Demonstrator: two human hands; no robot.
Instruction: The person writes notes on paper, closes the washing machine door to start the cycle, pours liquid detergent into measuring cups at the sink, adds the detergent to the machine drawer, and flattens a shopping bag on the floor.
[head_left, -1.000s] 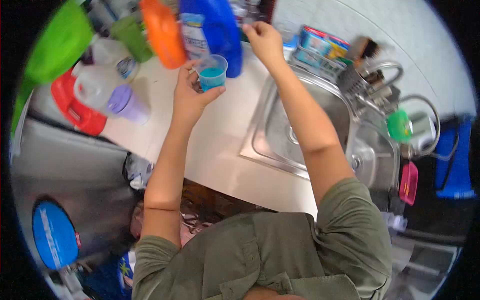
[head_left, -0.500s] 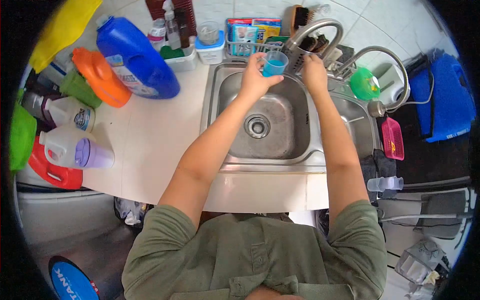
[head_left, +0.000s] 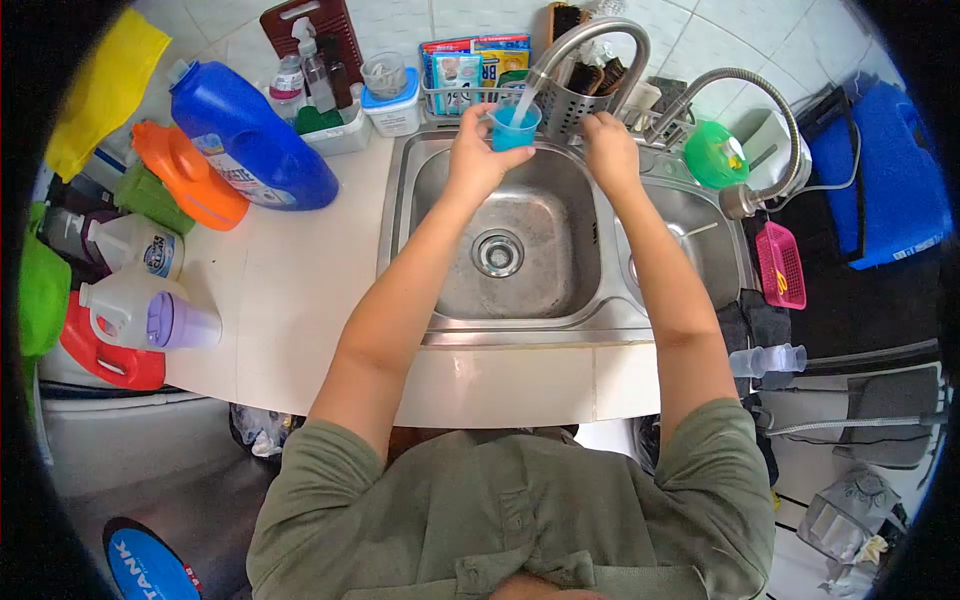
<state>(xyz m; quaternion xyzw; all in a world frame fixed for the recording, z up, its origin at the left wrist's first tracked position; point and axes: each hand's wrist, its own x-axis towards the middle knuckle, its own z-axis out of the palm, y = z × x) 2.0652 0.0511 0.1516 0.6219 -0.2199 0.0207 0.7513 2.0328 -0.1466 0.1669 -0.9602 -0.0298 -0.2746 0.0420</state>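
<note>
Left grip: the person's left grip [head_left: 475, 155] is wrapped around the side of the small cup [head_left: 515, 130], thumb at the near side and fingers on the far side.
Cup: held up over the back part of the large basin [head_left: 545, 295], just under the spout; its wall is see-through with blue showing.
Water: a whitish stream of water [head_left: 523, 100] falls from the spout into the cup's mouth.
Tall tap: the tall tap [head_left: 643, 65] arches above the perforated holder [head_left: 572, 115], which carries brushes.
Right grip: the person's right grip [head_left: 612, 155] has its fingers bent near the foot of the tap, beside the holder; the fingertips are partly hidden, so whether it grasps anything cannot be told.
Large basin: steel, with a round drain [head_left: 497, 253] in its floor.
Small basin: to the right, the small basin [head_left: 715, 265] is partly behind the right forearm.
Right side: a green bowl [head_left: 708, 160] sits behind the small basin, and a pink basket [head_left: 775, 250] is at its right edge.
Desk, left: on the pale desk [head_left: 300, 300], a big blue bottle [head_left: 255, 140] stands next to an orange bottle [head_left: 190, 178]; nearer the front is a purple tumbler [head_left: 185, 325].
Back wall: a blue-lidded tub [head_left: 393, 115] stands left of the rack of packets [head_left: 460, 75].
</note>
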